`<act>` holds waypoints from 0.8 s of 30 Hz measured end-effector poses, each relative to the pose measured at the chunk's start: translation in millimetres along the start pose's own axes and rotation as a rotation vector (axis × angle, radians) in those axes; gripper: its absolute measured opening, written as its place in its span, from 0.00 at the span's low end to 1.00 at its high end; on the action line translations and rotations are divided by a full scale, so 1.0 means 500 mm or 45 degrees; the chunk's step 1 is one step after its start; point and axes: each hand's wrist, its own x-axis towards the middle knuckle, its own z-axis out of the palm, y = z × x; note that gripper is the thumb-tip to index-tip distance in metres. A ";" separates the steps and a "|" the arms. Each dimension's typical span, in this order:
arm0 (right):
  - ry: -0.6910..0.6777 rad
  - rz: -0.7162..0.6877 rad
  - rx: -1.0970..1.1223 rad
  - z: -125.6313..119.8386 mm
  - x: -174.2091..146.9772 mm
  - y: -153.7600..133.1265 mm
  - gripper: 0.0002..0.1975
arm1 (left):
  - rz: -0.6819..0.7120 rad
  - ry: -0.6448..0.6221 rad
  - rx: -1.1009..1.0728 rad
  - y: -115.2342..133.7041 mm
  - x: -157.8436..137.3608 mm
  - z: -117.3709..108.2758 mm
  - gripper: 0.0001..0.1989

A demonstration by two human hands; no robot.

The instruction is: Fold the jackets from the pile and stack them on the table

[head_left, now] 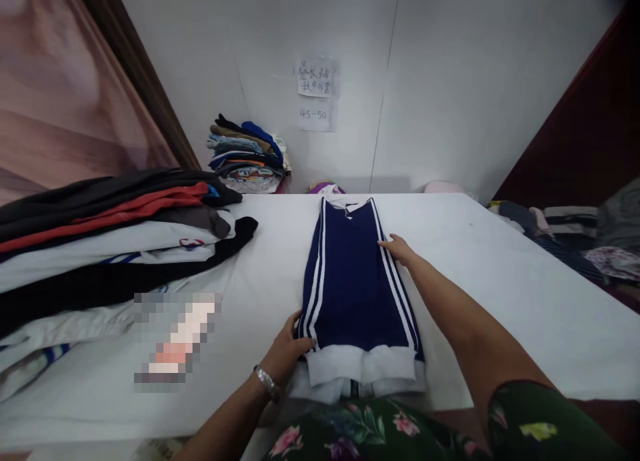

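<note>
A navy blue jacket (347, 281) with white side stripes and a wide white hem lies folded into a long panel on the white table, its neck end away from me. My left hand (287, 347) has its thumb on top of the lower left edge, just above the hem, while the other fingers go around the side. Farther up, my right hand (399, 249) pinches the right edge at the stripes. Part of the zip shows below the hem, near my body.
Several garments lie in a loose pile (110, 247) on the left. A folded clothes stack (247, 151) stands by the back wall. More clothing (565, 234) sits beyond the right edge of the table (500, 301). Handwritten paper signs (315, 94) hang on the wall.
</note>
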 end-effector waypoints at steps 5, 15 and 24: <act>-0.106 0.145 0.194 0.004 0.003 -0.015 0.13 | 0.040 -0.063 -0.056 0.016 0.012 -0.027 0.39; -0.327 0.246 0.633 0.005 -0.233 0.068 0.06 | 0.028 0.039 0.812 0.152 0.118 -0.268 0.30; -0.406 0.298 0.860 -0.078 -0.251 0.103 0.10 | 0.159 0.041 1.245 0.135 0.186 -0.335 0.26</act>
